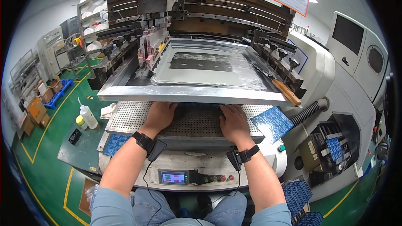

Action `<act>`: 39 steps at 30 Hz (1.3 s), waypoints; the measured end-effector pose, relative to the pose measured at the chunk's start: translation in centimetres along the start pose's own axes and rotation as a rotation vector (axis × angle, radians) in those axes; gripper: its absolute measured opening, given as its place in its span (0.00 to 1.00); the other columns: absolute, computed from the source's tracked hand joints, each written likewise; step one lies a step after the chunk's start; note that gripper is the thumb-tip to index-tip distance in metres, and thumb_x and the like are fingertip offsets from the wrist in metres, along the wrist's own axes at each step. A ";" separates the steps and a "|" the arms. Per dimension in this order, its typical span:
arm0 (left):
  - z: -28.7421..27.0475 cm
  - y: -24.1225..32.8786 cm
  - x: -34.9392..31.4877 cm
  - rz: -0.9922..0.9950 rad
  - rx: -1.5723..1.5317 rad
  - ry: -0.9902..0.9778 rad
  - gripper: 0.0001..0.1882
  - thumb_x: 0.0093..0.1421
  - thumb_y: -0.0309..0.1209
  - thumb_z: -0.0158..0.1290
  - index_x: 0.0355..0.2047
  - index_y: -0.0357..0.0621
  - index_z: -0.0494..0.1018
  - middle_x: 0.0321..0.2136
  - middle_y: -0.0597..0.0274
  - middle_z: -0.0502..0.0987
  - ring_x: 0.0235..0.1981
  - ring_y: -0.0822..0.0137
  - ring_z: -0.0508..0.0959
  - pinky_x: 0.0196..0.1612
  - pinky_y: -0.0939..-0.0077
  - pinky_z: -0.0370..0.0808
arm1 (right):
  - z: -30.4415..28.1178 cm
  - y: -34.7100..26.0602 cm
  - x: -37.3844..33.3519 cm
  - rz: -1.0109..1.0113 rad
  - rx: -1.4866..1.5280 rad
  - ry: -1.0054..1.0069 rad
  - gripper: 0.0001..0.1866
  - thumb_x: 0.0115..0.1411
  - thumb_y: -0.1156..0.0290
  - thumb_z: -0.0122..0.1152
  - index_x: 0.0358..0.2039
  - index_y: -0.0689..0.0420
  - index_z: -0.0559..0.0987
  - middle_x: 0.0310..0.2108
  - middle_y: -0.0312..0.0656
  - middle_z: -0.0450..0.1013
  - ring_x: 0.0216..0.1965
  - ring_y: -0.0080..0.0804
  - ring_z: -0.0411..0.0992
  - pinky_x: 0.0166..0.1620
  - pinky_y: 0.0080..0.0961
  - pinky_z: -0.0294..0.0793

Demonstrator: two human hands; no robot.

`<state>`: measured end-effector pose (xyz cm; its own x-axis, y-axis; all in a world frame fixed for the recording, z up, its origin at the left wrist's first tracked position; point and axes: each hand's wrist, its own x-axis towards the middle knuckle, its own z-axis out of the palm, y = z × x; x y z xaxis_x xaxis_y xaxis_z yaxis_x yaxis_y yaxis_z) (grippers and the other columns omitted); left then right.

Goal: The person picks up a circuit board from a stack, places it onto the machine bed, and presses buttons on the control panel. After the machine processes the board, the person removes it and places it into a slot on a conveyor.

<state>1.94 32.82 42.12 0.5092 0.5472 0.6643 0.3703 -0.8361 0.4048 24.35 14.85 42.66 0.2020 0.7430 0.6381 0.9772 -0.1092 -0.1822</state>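
Both hands flat on the perforated metal tabletop (pixel 130 117) at frame centre, reaching under the raised screen frame (pixel 197 94). Left hand (pixel 160 116) palm down, fingers stretched forward, gripping nothing. Right hand (pixel 233 122) same pose, fingers spread and pressing, tips partly hidden under the frame edge. Between and under the fingertips a blue circuit board (pixel 197 107) seems to lie on the plate; mostly hidden, can't tell its exact edges.

Risk: frame hangs low right above the knuckles, so a frame drop would pinch both hands. Uneven push from one hand could skew the board on the holes. Grey paste on the screen (pixel 209 69) could smear onto skin if a hand lifts.

Forearms come in from lower edge, roughly parallel, wrists straight, black wrist straps (pixel 144 141) with cables on each. Another blue board (pixel 272 122) rests on the plate's right corner, a squeeze bottle (pixel 88 116) at left.
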 end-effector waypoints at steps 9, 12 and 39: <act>-0.5 1.3 0.0 0.118 0.080 0.079 0.12 0.59 0.31 0.56 0.41 0.40 0.80 0.38 0.44 0.81 0.45 0.41 0.77 0.52 0.52 0.72 | -0.4 -0.3 0.1 0.001 0.007 -0.014 0.20 0.60 0.69 0.59 0.53 0.59 0.78 0.53 0.50 0.74 0.59 0.52 0.67 0.63 0.46 0.65; -0.9 2.6 -0.1 0.321 0.017 0.125 0.11 0.57 0.29 0.56 0.41 0.44 0.82 0.38 0.47 0.81 0.46 0.44 0.77 0.53 0.51 0.70 | -0.3 -0.2 0.0 0.000 -0.006 -0.015 0.20 0.60 0.69 0.59 0.53 0.59 0.77 0.53 0.50 0.74 0.59 0.53 0.66 0.63 0.46 0.65; -1.1 2.4 -1.9 0.256 0.182 0.080 0.14 0.58 0.32 0.53 0.43 0.52 0.82 0.43 0.61 0.79 0.50 0.55 0.75 0.56 0.55 0.68 | 0.0 -0.6 0.0 0.080 -0.103 -0.052 0.25 0.62 0.56 0.60 0.58 0.51 0.76 0.59 0.48 0.71 0.64 0.53 0.61 0.68 0.48 0.55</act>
<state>0.99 29.69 42.53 0.5436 0.3086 0.7805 0.3745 -0.9214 0.1035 23.80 14.97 42.76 0.2780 0.7624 0.5844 0.9603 -0.2341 -0.1514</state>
